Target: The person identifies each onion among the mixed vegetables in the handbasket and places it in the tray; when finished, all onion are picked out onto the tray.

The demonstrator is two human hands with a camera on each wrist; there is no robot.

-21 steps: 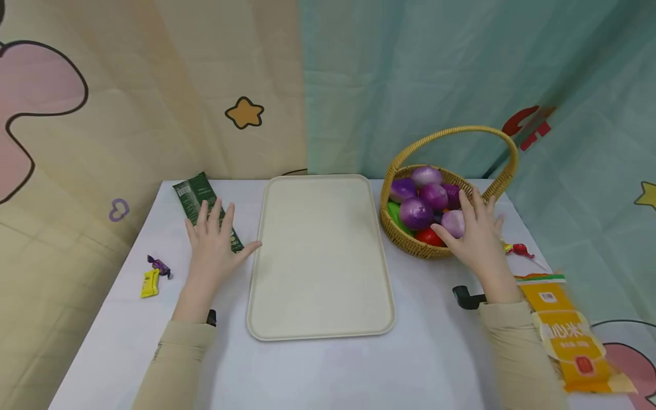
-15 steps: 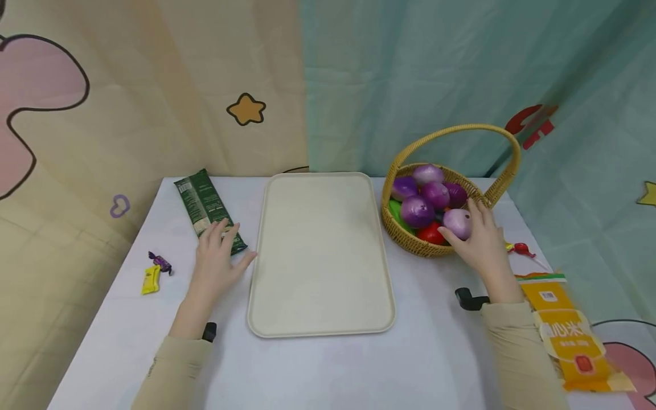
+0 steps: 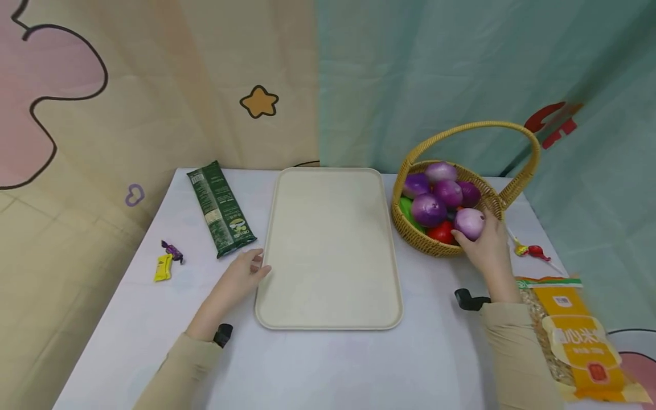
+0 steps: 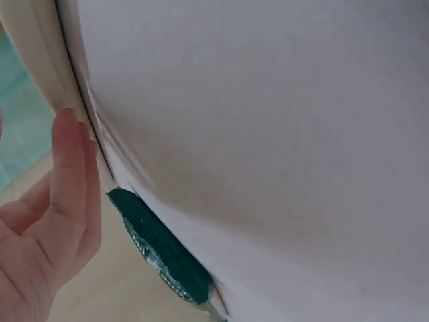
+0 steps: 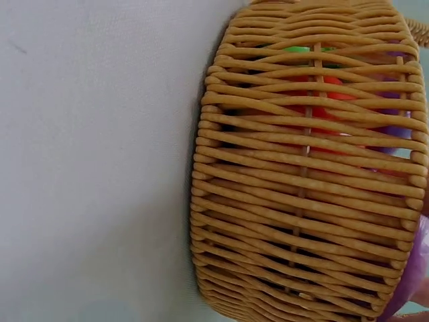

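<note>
At the right side of the worktop [image 3: 328, 370], within the near right part of the wicker basket [image 3: 427, 246], sits the pale purple onion [image 3: 467, 223]. Step in hand, as judged: grasping this onion. The right hand [image 3: 491, 250] reaches over the near right rim. Its thumb lies at the near left side of the onion and its fingers pass round the right side; they appear clamped on it — how firmly cannot be told.

The left hand [image 3: 238, 279] is positioned at the left edge of the tray [image 3: 330, 250], near the lower end of the green packet [image 3: 221, 208]. Its fingers lie side by side, with the thumb apart and nothing held. Whether they touch the tray cannot be told.

Next move, as judged: seat thumb and fingers on opposite sides of the onion, then raise it clear of the rim, the arched handle [image 3: 533, 151] and the adjacent red vegetable [image 3: 442, 232]. The smooth, rounded skin could slip under a light pinch.

Orientation: the onion is nearly round, so no definite long axis can be assigned. One reference mark is visible — a dark spot at one end, directed upward and to the right, toward the fingers.
</note>
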